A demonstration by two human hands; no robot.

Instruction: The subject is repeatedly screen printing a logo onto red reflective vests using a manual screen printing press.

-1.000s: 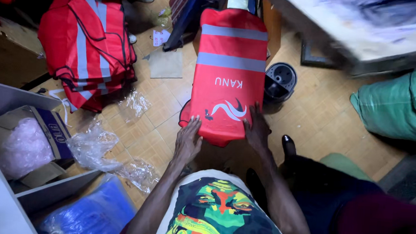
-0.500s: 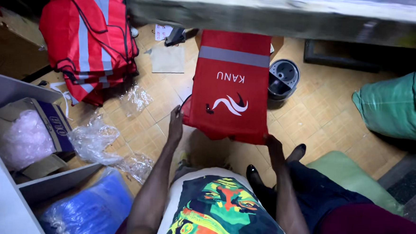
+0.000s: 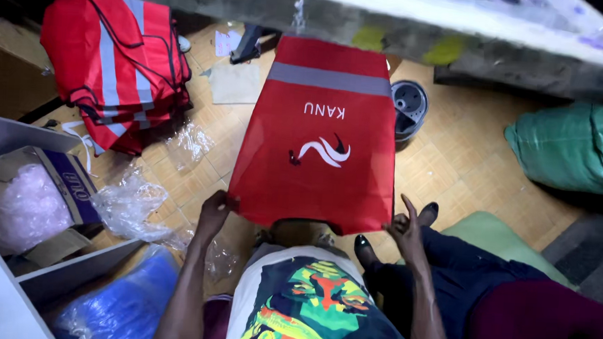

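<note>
The red vest (image 3: 320,150) – grey-striped, flat – is pinched at its near corners by left hand (image 3: 214,213) and right hand (image 3: 406,230).

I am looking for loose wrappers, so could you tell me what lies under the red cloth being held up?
Around the red cloth only wooden floor shows. Whatever lies directly beneath is covered. The left hand and right hand hold its near corners.

The red vest (image 3: 320,150) hides the floor beneath; its top edge is cut by the table (image 3: 392,23).
</note>
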